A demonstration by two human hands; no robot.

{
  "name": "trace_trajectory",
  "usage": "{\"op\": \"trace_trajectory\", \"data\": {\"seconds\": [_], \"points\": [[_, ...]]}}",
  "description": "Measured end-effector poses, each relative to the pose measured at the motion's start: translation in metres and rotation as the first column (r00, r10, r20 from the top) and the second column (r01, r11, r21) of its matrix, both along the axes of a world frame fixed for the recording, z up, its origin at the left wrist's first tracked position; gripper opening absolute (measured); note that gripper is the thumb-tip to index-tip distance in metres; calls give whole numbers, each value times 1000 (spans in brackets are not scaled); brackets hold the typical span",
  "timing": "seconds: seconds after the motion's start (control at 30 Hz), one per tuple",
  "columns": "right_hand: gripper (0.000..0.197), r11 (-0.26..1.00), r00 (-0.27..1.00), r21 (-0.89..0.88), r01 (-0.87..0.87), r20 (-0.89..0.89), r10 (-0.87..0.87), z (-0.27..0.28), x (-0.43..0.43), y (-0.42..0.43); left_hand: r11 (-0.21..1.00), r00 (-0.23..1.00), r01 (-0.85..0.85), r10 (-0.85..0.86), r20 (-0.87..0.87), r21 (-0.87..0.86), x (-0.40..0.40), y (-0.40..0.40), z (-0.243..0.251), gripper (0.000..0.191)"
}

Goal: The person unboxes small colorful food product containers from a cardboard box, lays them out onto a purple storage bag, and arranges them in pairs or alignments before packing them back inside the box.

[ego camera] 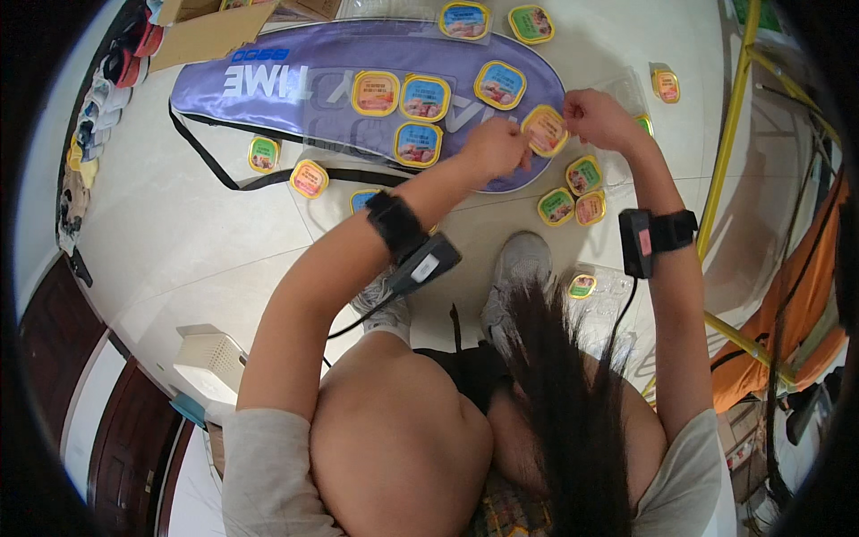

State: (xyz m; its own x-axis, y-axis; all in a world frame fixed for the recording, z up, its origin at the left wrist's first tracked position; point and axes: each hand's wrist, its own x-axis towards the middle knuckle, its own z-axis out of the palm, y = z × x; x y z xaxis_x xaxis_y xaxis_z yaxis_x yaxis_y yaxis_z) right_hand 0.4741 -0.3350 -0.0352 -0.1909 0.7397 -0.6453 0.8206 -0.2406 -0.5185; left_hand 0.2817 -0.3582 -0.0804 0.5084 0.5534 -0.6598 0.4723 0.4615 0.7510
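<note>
My left hand (498, 153) and my right hand (599, 121) meet at a small square sealed tub with a pink and yellow lid (545, 131), fingers at its opposite edges. Under it lies a purple racket bag (268, 80) with white lettering. On the bag a clear plastic tray (329, 127) carries an orange-lidded tub (376, 93) and two blue-lidded tubs, one of them nearer me (418, 143). Another blue-lidded tub (500, 84) is right of the tray. Whether either hand bears the tub's weight is hard to tell.
Green-lidded (584, 175) and pink-lidded tubs (590, 208) lie on the floor near my shoes (527, 262). A torn cardboard box (208, 37) stands at the far left. Yellow metal poles (728, 134) rise at right, and a perforated plastic basket (211, 359) sits at lower left.
</note>
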Motion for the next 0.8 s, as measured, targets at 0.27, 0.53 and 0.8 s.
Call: {"op": "trace_trajectory", "data": {"seconds": [0.27, 0.53, 0.8], "points": [[17, 965, 969, 170, -197, -115, 218, 35, -61, 14, 927, 954, -238, 279, 109, -289, -74, -10, 60, 27], [18, 912, 949, 378, -160, -197, 248, 10, -163, 44, 864, 875, -479, 485, 0, -158, -165, 7, 69, 26], [14, 900, 950, 339, -273, -51, 308, -11, -206, 35, 850, 869, -494, 475, -136, -186, -196, -3, 60, 22]]}}
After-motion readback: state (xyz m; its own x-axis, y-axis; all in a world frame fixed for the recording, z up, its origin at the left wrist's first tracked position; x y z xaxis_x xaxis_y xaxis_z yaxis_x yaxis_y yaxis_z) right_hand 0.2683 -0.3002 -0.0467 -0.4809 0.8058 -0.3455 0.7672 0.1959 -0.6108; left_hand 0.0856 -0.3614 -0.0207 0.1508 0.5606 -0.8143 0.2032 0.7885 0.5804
